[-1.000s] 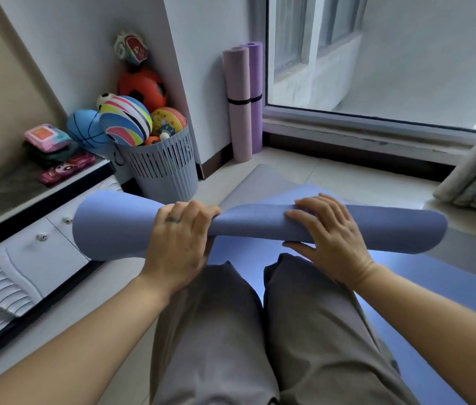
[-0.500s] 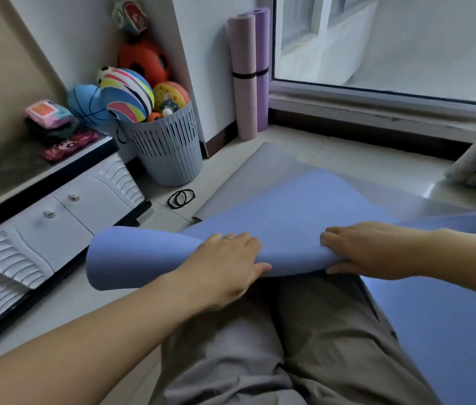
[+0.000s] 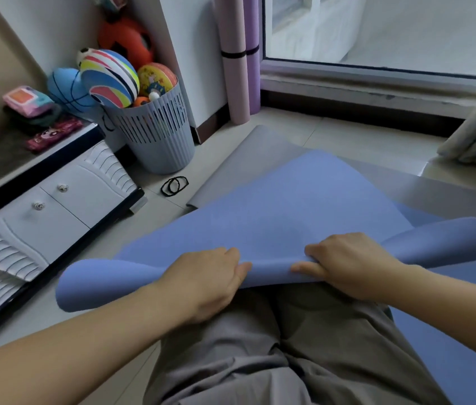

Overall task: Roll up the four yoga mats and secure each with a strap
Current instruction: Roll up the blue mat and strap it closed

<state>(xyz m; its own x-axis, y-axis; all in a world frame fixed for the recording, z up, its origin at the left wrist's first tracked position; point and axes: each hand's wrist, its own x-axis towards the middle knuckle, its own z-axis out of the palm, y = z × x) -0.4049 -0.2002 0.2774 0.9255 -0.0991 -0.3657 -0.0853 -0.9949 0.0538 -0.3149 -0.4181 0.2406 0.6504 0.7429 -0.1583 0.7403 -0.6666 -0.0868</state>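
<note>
The blue mat [image 3: 274, 206] lies across the person's lap with its near end turned over into a first loose roll, while the rest spreads forward over a grey mat [image 3: 248, 159] flat on the floor [image 3: 333, 135]. The left hand [image 3: 210, 276] grasps the roll from above, fingers bent over the fold and thumb pointing toward the middle. The right hand [image 3: 348, 264] clenches the same fold just beside it, thumb tucked under the edge. The task looks half done: a pink mat [image 3: 232, 83] and a purple mat [image 3: 253, 83] stand rolled against the wall, each with a black band round it, and 2 spare straps [image 3: 175, 185] lie on the floor near the basket [image 3: 158, 135] of balls. The main risk is a crooked roll. Both hands pinch the middle while the 2 outer ends flare wide and unsupported, so further turns would likely wind tight at the centre and slack at the sides, and the roll could end up cone-shaped or slide out sideways. The roll also sits off the floor, with nothing firm to press against. The straps are well apart from both hands, so reaching for 1 means letting go, and a loose roll may spring open
</note>
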